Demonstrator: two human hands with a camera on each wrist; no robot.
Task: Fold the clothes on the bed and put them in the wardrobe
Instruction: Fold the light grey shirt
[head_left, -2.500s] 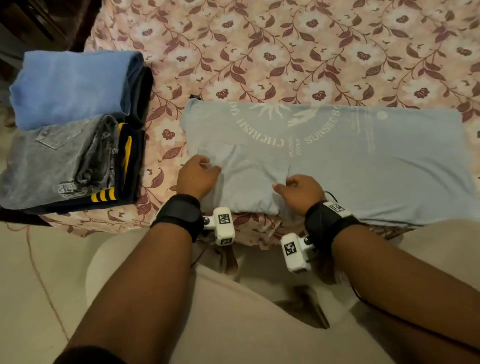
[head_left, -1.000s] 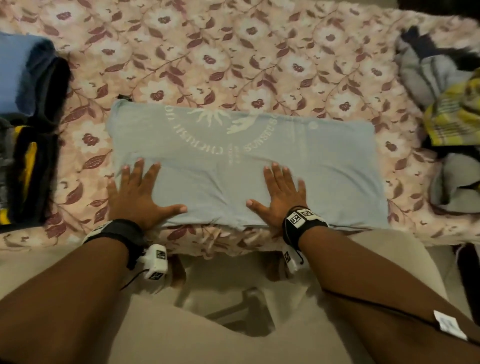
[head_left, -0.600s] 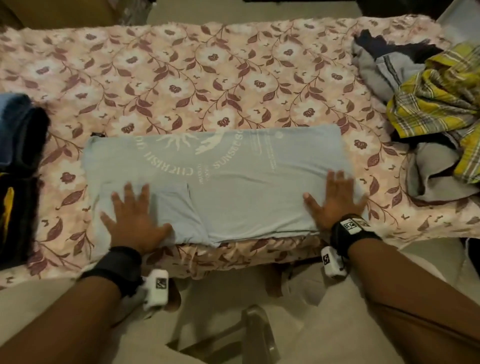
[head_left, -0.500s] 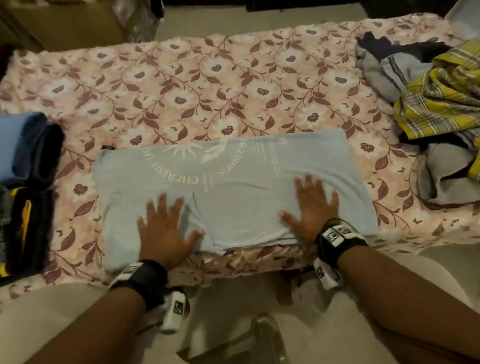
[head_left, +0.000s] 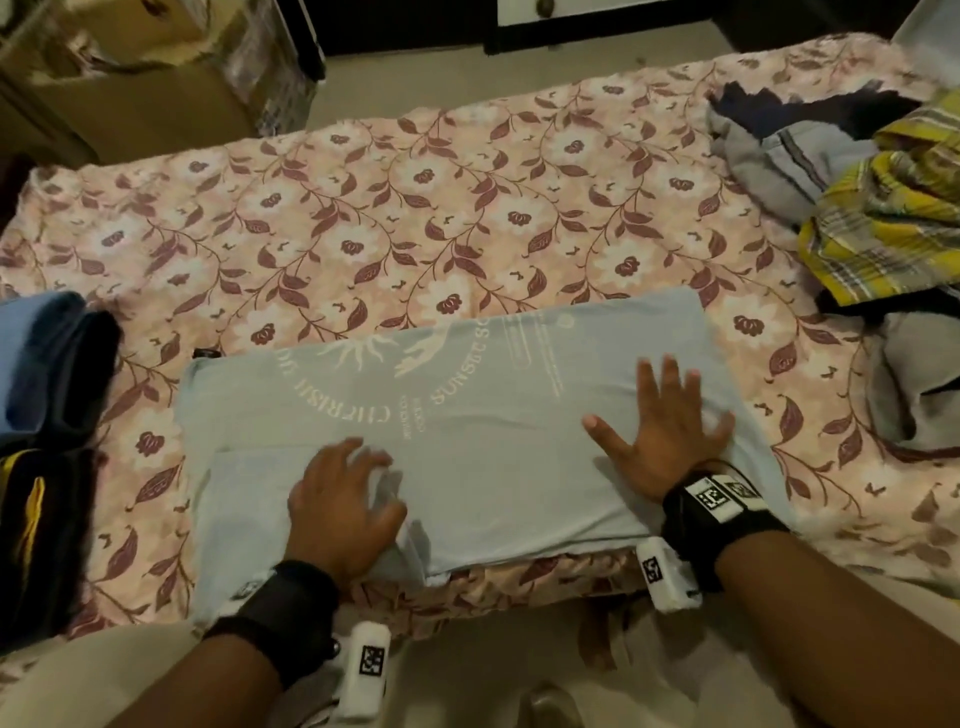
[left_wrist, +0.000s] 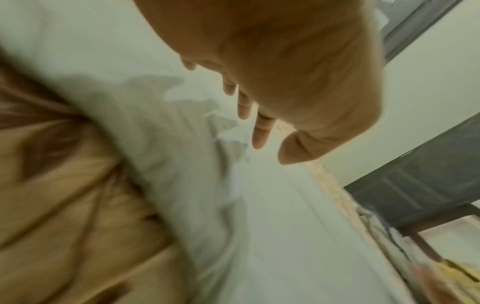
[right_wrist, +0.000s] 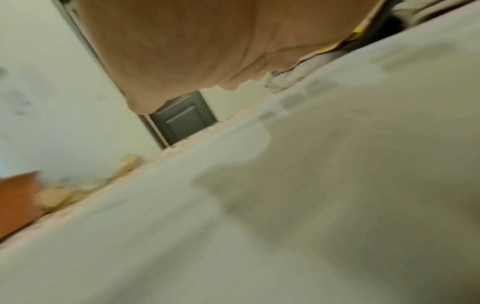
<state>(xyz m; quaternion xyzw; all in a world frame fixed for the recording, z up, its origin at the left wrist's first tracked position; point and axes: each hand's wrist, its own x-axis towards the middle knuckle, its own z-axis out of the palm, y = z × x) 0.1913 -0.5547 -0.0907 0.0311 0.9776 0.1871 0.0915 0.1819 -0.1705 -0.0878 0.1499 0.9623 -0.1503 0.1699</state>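
Smoothing is the step in hand: a pale grey-blue cotton T-shirt with a white printed emblem (head_left: 467, 415) lies folded into a long band along the near edge of the bed with the pink floral sheet (head_left: 415, 208), and both palms are down on it. The right hand (head_left: 670, 426) lies flat near the band's right end, fingers straight and fanned, gripping nothing. The left hand (head_left: 343, 504) rests over the turned-in sleeve panel (head_left: 249, 499) at the left end; its fingers look loosely bent and are blurred in the head view, and the left wrist view seems to show them extended over the cloth without a pinch, though I cannot be sure of that.

By my reading the lengthwise folds are done and the cross fold is not. The next move calls for taking one short end with both hands and carrying it over to the other, keeping the sleeve panel trapped inside so that it does not slip out.

A stack of folded clothes, blue on top and dark with yellow stripes below (head_left: 47, 415), sits at the left edge. A heap of unfolded garments with a yellow checked shirt (head_left: 883, 208) waits at the right, so much of the task remains, the wardrobe included.
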